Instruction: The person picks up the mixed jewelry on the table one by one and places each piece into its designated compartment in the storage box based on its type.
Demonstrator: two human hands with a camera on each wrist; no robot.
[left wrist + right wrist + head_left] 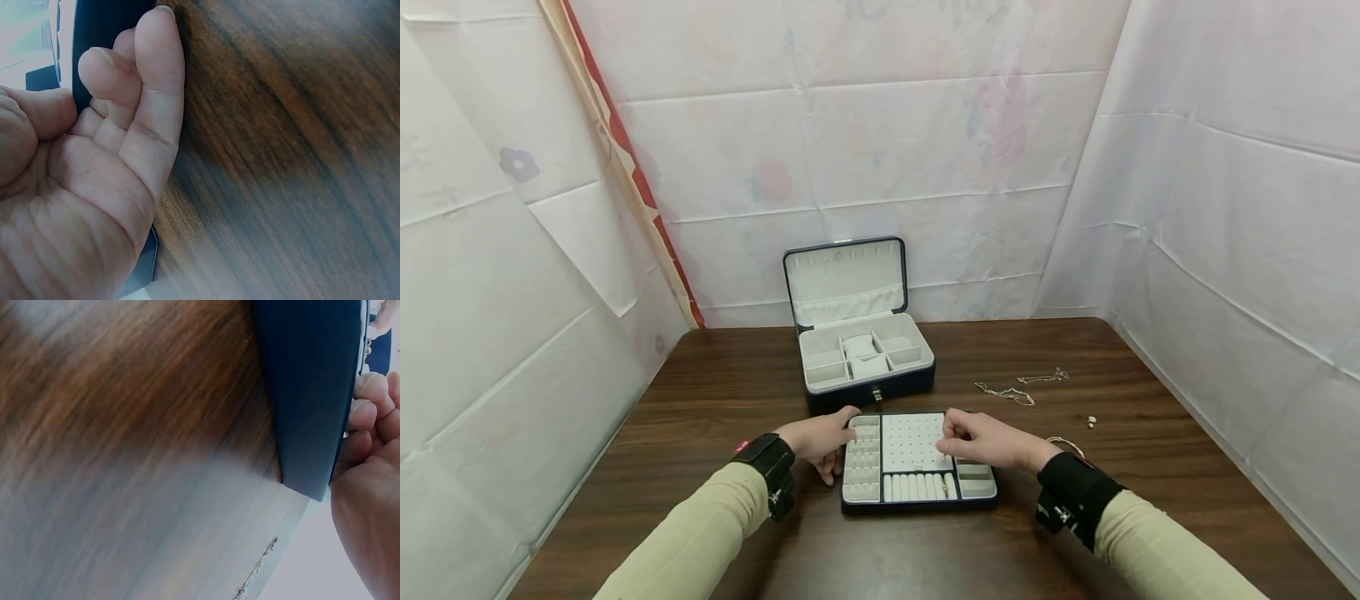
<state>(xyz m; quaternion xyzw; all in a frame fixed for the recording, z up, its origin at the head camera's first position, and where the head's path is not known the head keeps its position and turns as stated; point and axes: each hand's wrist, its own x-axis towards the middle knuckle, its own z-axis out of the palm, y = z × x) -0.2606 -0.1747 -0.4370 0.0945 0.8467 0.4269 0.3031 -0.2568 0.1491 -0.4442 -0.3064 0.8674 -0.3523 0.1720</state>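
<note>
A flat jewelry tray [880,467] with dark blue sides and white compartments lies on the table. At its left side, my left hand [822,442] holds the edge, thumb over the rim and fingers [159,56] along the outer wall. My right hand [981,437] is over the right part of the white perforated panel [910,442]. Its fingers [372,387] are curled, with thumb and index brought together at the panel; I cannot tell what is between them. A gold ring [945,487] sits among the white ring rolls in front.
Behind the tray stands an open jewelry box [868,387], its lid [847,279] raised and two cushions inside. On the right lie two chain necklaces [1009,393], small white earrings [1091,422] and a bangle [1067,443] partly behind my right wrist. White cloth walls surround the table.
</note>
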